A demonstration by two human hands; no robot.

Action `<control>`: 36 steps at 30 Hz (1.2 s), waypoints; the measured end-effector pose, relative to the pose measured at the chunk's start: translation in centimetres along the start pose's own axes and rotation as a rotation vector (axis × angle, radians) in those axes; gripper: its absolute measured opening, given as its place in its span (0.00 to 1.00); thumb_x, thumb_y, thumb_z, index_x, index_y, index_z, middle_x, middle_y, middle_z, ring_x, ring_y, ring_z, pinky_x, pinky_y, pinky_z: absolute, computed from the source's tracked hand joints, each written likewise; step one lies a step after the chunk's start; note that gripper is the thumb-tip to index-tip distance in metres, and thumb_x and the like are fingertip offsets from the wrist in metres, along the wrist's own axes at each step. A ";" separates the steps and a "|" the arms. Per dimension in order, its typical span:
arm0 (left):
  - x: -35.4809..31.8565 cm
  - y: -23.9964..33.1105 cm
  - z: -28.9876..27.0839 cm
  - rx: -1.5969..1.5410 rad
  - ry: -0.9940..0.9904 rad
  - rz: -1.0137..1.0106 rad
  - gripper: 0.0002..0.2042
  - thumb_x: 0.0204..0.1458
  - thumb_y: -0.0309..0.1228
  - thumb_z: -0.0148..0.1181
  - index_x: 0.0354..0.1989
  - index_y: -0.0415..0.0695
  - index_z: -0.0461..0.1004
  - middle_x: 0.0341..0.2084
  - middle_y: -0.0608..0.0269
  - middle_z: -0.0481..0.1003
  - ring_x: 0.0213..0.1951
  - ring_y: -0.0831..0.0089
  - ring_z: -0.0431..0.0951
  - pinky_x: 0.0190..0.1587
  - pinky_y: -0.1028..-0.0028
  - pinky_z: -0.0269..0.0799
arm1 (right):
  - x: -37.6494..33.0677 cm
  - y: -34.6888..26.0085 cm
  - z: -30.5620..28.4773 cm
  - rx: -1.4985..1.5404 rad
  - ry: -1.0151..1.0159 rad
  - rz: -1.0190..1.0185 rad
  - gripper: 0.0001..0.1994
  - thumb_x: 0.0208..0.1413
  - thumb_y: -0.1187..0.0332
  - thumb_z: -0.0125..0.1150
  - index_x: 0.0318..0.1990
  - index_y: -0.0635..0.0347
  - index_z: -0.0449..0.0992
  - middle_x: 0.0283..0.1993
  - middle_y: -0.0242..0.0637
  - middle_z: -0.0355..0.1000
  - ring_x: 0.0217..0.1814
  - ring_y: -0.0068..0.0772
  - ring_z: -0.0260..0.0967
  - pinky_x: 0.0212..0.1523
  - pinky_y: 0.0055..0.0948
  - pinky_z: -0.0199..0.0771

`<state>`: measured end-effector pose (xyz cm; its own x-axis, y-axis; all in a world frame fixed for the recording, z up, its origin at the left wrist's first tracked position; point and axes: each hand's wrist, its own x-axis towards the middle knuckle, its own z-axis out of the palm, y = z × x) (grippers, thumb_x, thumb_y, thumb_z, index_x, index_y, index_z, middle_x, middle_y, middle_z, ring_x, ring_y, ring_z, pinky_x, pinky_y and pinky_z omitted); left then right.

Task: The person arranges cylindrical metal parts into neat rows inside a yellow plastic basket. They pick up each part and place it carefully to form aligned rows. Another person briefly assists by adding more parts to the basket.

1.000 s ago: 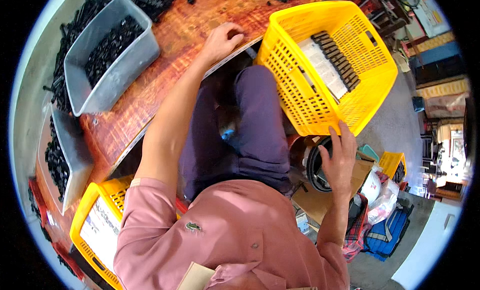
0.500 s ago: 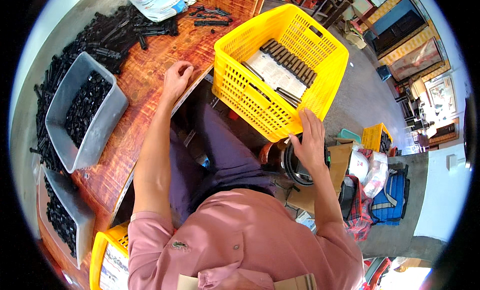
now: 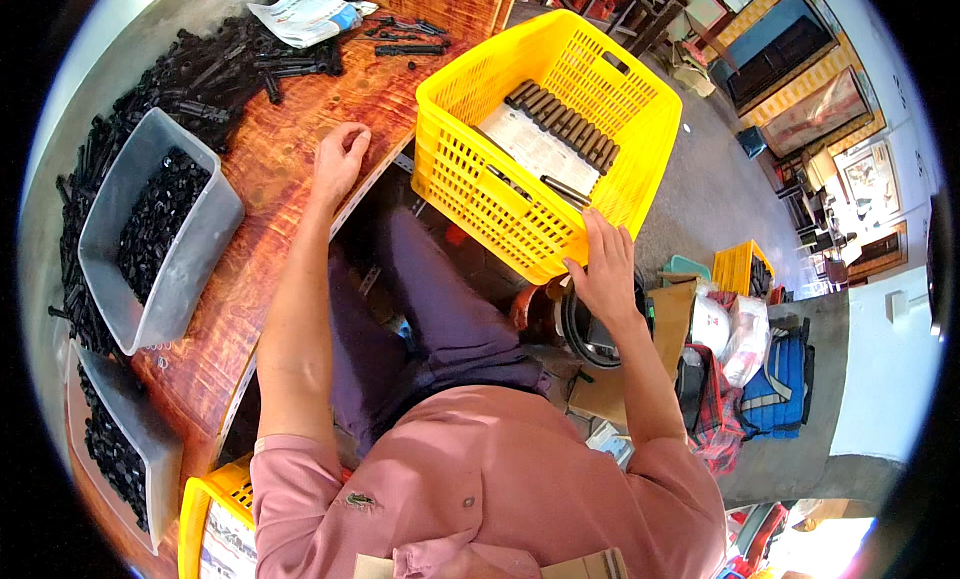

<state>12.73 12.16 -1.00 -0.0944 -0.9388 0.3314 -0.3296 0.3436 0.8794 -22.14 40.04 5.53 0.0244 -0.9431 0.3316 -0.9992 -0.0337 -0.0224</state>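
Observation:
My left hand rests near the front edge of the brown wooden table. Its fingers curl loosely in toward the thumb, and no object shows in them. At the near right corner of a yellow plastic crate, my right hand lies over the rim, fingers stretched out and thumb apart on the outer side. Inside the crate, a row of dark rods lies on newspaper. Another dark rod lies nearer my right hand, partly hidden by the crate wall.
On the table's left, a grey tub and a second tub hold small black parts. Black pieces are heaped behind them, beside folded paper. Another yellow crate stands lower left. Bags and a cardboard box are at right.
The whole view has shifted slightly, so the crate and table sit a little further left. My right hand has moved slightly along the crate rim; my left hand stays at the table edge.

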 end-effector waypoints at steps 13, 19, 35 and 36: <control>0.3 -1.5 -0.1 -0.048 -0.112 -0.040 0.14 0.62 0.34 0.58 0.48 0.37 0.77 0.42 0.61 0.79 0.45 0.72 0.77 0.52 0.71 0.71 | -0.1 0.9 0.2 0.113 0.074 -0.078 0.38 0.52 0.63 0.68 0.69 0.61 0.58 0.64 0.48 0.65 0.66 0.49 0.62 0.70 0.50 0.52; -0.2 -1.2 -0.1 -0.062 -0.092 -0.009 0.13 0.60 0.33 0.60 0.46 0.36 0.77 0.37 0.59 0.81 0.40 0.74 0.79 0.46 0.72 0.73 | 1.0 1.9 -0.9 0.364 0.064 0.005 0.27 0.56 0.62 0.66 0.61 0.62 0.68 0.56 0.49 0.72 0.58 0.50 0.70 0.62 0.43 0.65; 3.8 -2.2 1.5 -0.074 -0.071 -0.037 0.14 0.62 0.33 0.59 0.50 0.37 0.76 0.43 0.57 0.80 0.49 0.70 0.79 0.54 0.71 0.72 | 16.4 9.7 -4.7 0.333 -0.307 0.182 0.19 0.56 0.59 0.62 0.49 0.62 0.79 0.49 0.48 0.79 0.54 0.45 0.76 0.54 0.42 0.74; 5.0 -1.6 2.7 -0.067 -0.074 -0.027 0.14 0.63 0.33 0.58 0.50 0.37 0.76 0.42 0.57 0.80 0.48 0.70 0.79 0.53 0.71 0.72 | 18.3 10.8 -3.5 0.302 -0.370 0.216 0.19 0.56 0.59 0.61 0.50 0.62 0.79 0.49 0.48 0.79 0.54 0.46 0.76 0.54 0.42 0.74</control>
<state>10.29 6.85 -1.65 -0.1563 -0.9462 0.2833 -0.2693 0.3168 0.9095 -32.57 23.52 14.63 -0.1164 -0.9911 -0.0651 -0.9303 0.1317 -0.3424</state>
